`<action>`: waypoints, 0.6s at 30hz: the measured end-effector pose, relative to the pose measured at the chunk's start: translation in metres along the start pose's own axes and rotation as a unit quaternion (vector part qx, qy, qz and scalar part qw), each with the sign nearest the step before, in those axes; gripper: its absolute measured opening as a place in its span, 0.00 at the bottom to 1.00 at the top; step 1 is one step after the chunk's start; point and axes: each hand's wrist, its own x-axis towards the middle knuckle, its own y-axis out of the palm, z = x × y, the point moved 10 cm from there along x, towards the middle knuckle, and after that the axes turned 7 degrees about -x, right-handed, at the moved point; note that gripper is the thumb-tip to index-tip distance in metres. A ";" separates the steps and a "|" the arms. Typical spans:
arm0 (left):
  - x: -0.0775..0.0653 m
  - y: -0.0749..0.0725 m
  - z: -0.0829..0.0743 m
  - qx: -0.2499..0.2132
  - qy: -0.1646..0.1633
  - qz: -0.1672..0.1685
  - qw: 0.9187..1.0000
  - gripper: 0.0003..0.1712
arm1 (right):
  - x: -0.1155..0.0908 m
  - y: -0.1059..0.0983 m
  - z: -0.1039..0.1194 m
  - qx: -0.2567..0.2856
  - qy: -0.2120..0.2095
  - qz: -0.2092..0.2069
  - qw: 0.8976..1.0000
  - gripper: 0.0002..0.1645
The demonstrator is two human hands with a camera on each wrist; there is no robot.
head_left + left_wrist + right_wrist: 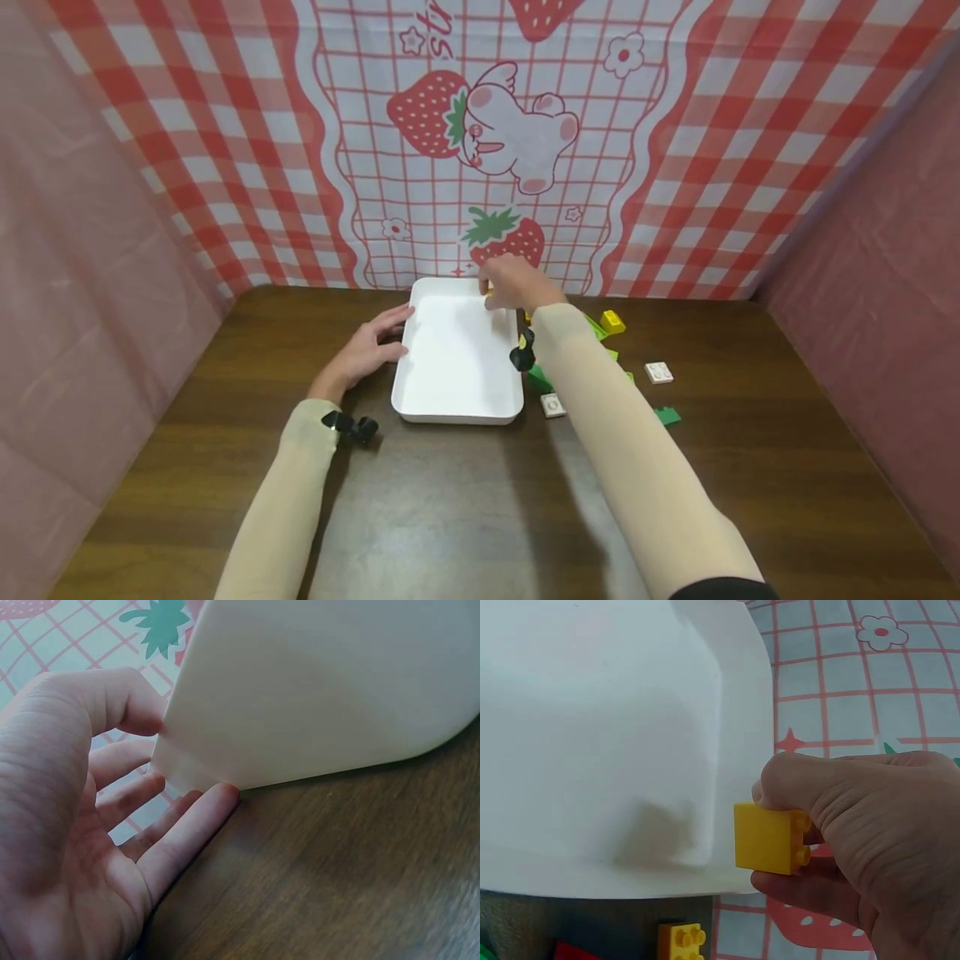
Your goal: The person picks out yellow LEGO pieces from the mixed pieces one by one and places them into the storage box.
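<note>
A white tray (pixel 457 358) lies on the wooden table, its shallow rim raised all round. My right hand (pixel 513 282) pinches a yellow toy brick (pixel 763 838) between thumb and fingers, over the tray's far right corner. The brick's studs face towards my palm. On the other side, my left hand (pixel 362 352) rests its spread fingertips and thumb against the tray's left wall; the left wrist view shows these fingers (pixel 191 844) extended and touching the outside of the wall.
To the tray's right lie several loose toy bricks, partly hidden by my right arm: a yellow brick (pixel 612 322), white pieces (pixel 659 372) and green pieces (pixel 666 415). A red piece (pixel 574 951) shows beside the tray. Behind the table hangs a strawberry-print cloth (pixel 435 200).
</note>
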 end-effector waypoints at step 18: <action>0.000 0.001 -0.003 -0.005 0.002 0.003 1.000 0.46 | -0.001 0.031 0.008 0.025 0.000 0.025 0.999 0.12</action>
